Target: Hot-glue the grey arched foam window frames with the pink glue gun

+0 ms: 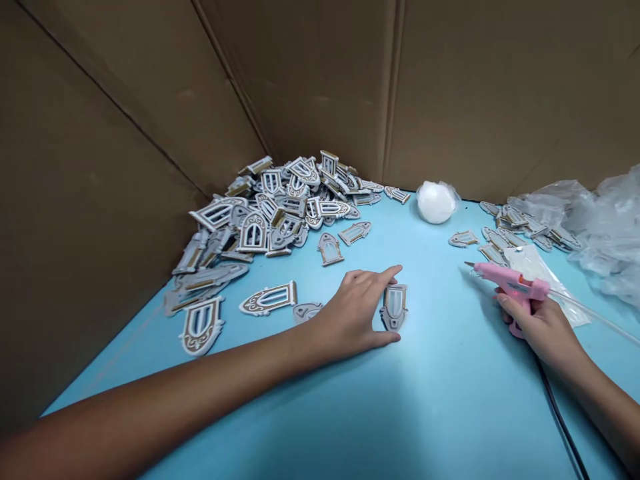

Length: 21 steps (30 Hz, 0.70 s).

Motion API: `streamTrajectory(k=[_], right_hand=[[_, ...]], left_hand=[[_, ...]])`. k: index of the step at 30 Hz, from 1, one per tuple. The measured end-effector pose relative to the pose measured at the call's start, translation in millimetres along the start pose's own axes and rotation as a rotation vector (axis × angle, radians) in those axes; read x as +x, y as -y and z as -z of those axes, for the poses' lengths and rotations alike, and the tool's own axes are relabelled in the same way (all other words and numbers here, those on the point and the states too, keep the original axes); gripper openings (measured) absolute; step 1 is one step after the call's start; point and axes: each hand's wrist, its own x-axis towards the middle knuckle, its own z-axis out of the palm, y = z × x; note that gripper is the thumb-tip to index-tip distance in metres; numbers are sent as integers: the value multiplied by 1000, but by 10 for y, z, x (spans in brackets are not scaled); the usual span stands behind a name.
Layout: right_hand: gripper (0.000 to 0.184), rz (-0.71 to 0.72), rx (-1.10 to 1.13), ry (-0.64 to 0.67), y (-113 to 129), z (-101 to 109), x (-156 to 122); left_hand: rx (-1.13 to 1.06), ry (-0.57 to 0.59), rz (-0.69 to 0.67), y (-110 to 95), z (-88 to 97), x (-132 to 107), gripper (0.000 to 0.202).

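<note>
My left hand rests on the blue tabletop, its fingers spread around a small grey arched window piece. The index tip and thumb tip reach just past the piece's two ends. My right hand is closed around the grip of a pink hot glue gun, whose nozzle points left. A translucent glue stick runs from the back of the gun. Nearest my left hand lies a partly hidden grey piece.
Cardboard walls stand behind and left of the table. A large heap of arched window pieces fills the far corner, with several loose pieces around it. Further right are a white bagged ball, more pieces, crumpled plastic and a black cord.
</note>
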Motion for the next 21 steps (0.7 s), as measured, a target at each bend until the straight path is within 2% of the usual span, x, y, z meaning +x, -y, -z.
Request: streamTrajectory(k=[3,5,7,10,13,18,21], right_hand=[[49,-91,267,149,56,-62,-93],[50,-120,366,243,120,-118,-204],[47,-132,375,316,199,-190,-315],[41,-74,293,355,281,-307,-393],[32,85,127,364,296,-398,-346],[6,501,18,380,267,-497,-274],[8,608,-4,369,226,-521,-312]], left_hand=[[-33,-37,-96,56,-27,-43,105],[-65,-45,-109,76,-40,-57,108],[-90,-48,-93,87,-48,-60,109],[-106,-57,-72,96,-46,-50,108],[-123,-57,-47,98,-26,-35,109],[-144,-36,-19,95,4,-10,109],[-152,-41,-64,123,-12,-10,110]])
